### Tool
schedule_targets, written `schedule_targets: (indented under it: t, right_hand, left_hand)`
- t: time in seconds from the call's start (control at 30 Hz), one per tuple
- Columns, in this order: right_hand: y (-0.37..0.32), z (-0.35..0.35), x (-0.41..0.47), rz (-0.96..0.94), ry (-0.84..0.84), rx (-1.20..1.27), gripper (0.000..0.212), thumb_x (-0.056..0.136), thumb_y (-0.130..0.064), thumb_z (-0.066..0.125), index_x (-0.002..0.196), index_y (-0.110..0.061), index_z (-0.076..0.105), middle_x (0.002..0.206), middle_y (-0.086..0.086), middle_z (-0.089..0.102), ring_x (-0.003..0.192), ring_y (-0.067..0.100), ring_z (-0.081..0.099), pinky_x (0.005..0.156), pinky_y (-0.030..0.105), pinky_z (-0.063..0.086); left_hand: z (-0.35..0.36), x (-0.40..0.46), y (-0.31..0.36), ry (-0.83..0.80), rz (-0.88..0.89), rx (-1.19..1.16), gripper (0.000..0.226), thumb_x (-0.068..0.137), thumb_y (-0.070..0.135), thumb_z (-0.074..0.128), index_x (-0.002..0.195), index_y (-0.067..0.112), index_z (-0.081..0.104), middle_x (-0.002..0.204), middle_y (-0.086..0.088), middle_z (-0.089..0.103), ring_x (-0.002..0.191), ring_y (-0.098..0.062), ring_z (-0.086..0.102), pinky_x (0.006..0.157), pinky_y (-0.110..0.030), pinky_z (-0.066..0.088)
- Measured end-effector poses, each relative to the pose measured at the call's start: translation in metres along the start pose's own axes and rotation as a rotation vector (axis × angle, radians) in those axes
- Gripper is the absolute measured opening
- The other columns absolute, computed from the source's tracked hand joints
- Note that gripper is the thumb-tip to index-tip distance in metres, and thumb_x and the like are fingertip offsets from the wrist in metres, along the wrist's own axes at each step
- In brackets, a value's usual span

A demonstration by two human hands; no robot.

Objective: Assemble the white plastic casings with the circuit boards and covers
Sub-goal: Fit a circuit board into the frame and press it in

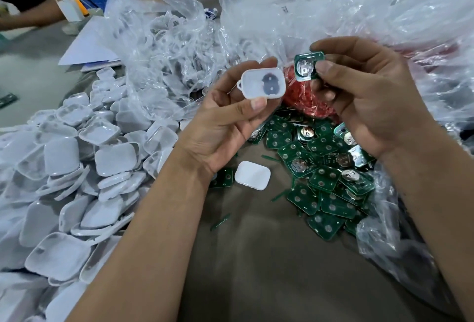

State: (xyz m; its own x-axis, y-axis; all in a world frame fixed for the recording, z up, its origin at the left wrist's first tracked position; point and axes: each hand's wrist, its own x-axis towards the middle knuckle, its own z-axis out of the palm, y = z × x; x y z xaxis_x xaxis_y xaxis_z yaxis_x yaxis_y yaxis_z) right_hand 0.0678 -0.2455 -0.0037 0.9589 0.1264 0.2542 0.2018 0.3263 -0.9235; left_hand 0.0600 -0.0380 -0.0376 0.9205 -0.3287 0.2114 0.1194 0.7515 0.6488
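Observation:
My left hand (228,119) holds a white plastic casing (264,83) between thumb and fingers, its hollow side up with a dark pad inside. My right hand (364,93) pinches a green circuit board (306,67) with a round metal battery clip, held just right of the casing and apart from it. A heap of white casings and covers (77,173) fills the left side of the table. Several green circuit boards (325,170) lie piled below my right hand. One closed white casing (252,175) lies alone near my left wrist.
Crumpled clear plastic bags (179,39) rise behind and to the right, one holding red parts (305,96). White paper sheets (87,47) lie at the back left. Another person's arm (28,17) and a white charger (69,10) are at the far left. The brown table surface (269,257) lies between my forearms.

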Motion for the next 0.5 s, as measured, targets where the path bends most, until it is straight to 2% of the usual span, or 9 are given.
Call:
schedule_targets:
  t: [0.17, 0.4, 0.5]
  right_hand:
    - [-0.0030, 0.0008, -0.0003, 0.010, 0.007, 0.022, 0.024, 0.079, -0.006, 0.074, 0.102, -0.007, 0.075, 0.074, 0.002, 0.065, 0.067, 0.017, 0.060, 0.054, 0.019, 0.043]
    - [-0.0061, 0.0042, -0.0024, -0.044, -0.017, 0.020, 0.020, 0.081, -0.007, 0.074, 0.102, -0.007, 0.073, 0.074, 0.006, 0.061, 0.066, 0.018, 0.057, 0.052, 0.019, 0.041]
    - [-0.0064, 0.0055, -0.0027, -0.064, -0.013, 0.013, 0.021, 0.080, -0.007, 0.077, 0.101, -0.007, 0.075, 0.072, 0.006, 0.063, 0.062, 0.015, 0.061, 0.050, 0.018, 0.043]
  left_hand:
    - [0.0003, 0.0012, -0.0047, -0.068, -0.011, 0.095, 0.044, 0.069, -0.015, 0.073, 0.106, 0.010, 0.072, 0.128, -0.011, 0.069, 0.128, -0.032, 0.059, 0.114, -0.049, 0.041]
    - [0.0010, 0.0015, -0.0046, -0.059, -0.002, 0.141, 0.047, 0.066, -0.013, 0.076, 0.106, 0.011, 0.070, 0.128, -0.008, 0.069, 0.127, -0.029, 0.059, 0.117, -0.052, 0.033]
    - [0.0032, 0.0014, -0.0068, -0.044, 0.022, 0.171, 0.046, 0.066, -0.012, 0.077, 0.104, 0.013, 0.072, 0.125, -0.007, 0.071, 0.122, -0.026, 0.063, 0.115, -0.049, 0.036]
